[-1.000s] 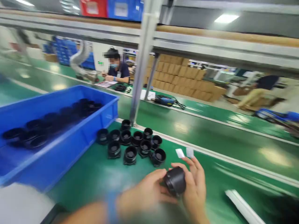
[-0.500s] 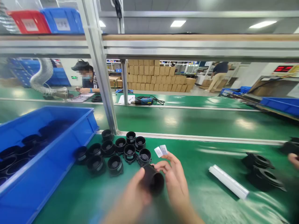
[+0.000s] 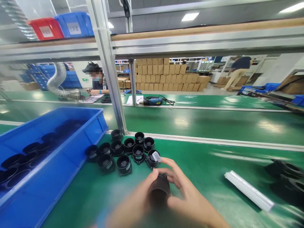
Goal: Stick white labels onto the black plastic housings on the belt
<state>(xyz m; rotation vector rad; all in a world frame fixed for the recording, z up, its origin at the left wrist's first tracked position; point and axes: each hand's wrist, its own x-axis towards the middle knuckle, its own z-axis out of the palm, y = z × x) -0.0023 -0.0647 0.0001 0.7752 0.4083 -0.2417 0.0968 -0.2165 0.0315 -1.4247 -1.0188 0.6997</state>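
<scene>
A black cup-shaped plastic housing point(image 3: 159, 187) is between my hands, its wide opening tipped toward me. My left hand point(image 3: 136, 199) grips it from the left, thumb along the upper side; its lower part is blurred. My right hand point(image 3: 190, 194) closes round the right side, with the thumb near the rim and fingers behind. On the tip of the right index finger hang small white labels point(image 3: 156, 156), overlapping in view. Just beyond, several similar black housings point(image 3: 123, 164) stand upright on the green work surface point(image 3: 201, 177), some with pale labels on their sides.
A large blue bin point(image 3: 71, 171) with more black parts stands at left. To the right lie a white label roll or strip point(image 3: 249, 190) and black flanged parts point(image 3: 286, 171). A metal post point(image 3: 110, 69) rises behind the housings. A co-worker point(image 3: 96, 79) sits across the line.
The view has swung right, shifting the scene left at the right side. The housing now tips more toward me. My right hand has come closer round it, and the labels have moved left.
</scene>
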